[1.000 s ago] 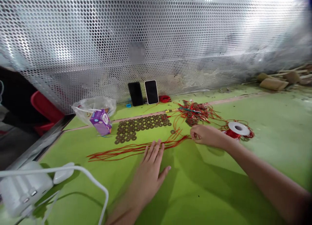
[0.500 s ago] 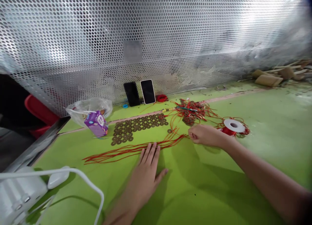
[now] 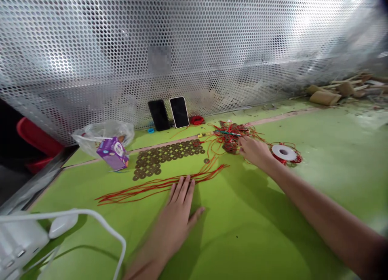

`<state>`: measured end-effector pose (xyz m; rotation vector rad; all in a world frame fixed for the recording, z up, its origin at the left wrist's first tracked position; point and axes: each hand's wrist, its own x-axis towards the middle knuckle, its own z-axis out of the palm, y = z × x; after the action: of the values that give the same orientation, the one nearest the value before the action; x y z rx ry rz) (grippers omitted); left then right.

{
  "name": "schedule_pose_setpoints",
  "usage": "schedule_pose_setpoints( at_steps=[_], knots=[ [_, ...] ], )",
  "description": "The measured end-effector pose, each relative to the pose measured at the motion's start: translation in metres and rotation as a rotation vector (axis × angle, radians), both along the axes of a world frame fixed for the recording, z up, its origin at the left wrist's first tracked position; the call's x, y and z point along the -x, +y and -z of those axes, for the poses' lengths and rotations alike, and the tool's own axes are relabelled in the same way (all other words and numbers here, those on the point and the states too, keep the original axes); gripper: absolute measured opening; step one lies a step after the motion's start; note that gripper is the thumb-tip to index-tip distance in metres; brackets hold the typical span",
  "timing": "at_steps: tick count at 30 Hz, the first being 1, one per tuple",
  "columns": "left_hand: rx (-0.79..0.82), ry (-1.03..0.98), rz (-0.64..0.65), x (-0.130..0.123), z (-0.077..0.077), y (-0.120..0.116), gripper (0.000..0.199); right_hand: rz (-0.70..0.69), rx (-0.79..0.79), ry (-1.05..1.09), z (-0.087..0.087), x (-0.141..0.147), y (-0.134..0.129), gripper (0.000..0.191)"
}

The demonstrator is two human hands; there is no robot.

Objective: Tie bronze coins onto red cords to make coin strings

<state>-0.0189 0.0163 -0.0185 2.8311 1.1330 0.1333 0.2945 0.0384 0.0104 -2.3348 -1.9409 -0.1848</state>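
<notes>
My left hand lies flat with fingers spread, its fingertips on a bundle of red cords stretched across the green table. My right hand has its fingers bent at the right edge of a pile of coins with red cords; its fingertips are partly hidden, and what they hold cannot be made out. Rows of brown holed coins lie flat behind the cord bundle. A single coin sits apart, left of the pile. The white spool with red cord is just right of my right hand.
Two phones lean against the perforated metal screen. At left are a purple box, a clear plastic bag and a white device with a cable. Brown rolls lie at the far right.
My right hand has moved forward, from the right end of the cord bundle to the coin pile. My left hand stays flat on the cords. The whole view has shifted slightly.
</notes>
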Motion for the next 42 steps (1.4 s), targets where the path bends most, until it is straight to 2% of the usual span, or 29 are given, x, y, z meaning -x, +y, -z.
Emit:
schedule_pose_setpoints(
  at_steps=[2, 3, 7, 9, 12, 19, 23, 31, 34, 42],
  knots=[
    [-0.006, -0.013, 0.001, 0.000, 0.001, 0.000, 0.070, -0.063, -0.031, 0.005, -0.001, 0.007, 0.002, 0.023],
    [-0.010, -0.023, 0.003, 0.000, 0.002, 0.000, 0.069, -0.145, -0.040, 0.019, -0.002, 0.012, 0.005, 0.025],
    [-0.027, -0.034, 0.002, -0.001, 0.007, 0.002, 0.069, -0.646, -0.020, 0.091, -0.005, 0.038, 0.023, 0.024],
    [-0.037, -0.032, -0.004, -0.001, 0.009, 0.002, 0.069, -0.751, 0.000, 0.094, -0.006, 0.051, 0.034, 0.020],
    [-0.029, -0.019, -0.012, -0.002, 0.008, 0.001, 0.070, -0.822, 0.026, 0.081, -0.006, 0.065, 0.045, 0.013],
    [-0.003, -0.033, -0.021, -0.002, 0.005, -0.001, 0.068, -0.872, 0.029, 0.058, 0.001, 0.070, 0.044, 0.017],
    [-0.002, -0.037, -0.015, -0.002, 0.005, -0.001, 0.068, -0.895, 0.031, 0.075, 0.002, 0.068, 0.042, 0.013],
    [0.003, -0.042, -0.035, -0.004, 0.003, -0.001, 0.068, -0.881, -0.018, 0.113, 0.001, 0.076, 0.041, 0.014],
    [0.031, -0.025, -0.044, -0.005, 0.002, -0.002, 0.069, -0.856, -0.066, 0.165, -0.009, 0.080, 0.040, 0.013],
    [0.029, -0.076, -0.055, -0.003, -0.002, -0.006, 0.063, -0.829, -0.195, 0.315, -0.050, 0.099, 0.035, 0.011]
  ],
)
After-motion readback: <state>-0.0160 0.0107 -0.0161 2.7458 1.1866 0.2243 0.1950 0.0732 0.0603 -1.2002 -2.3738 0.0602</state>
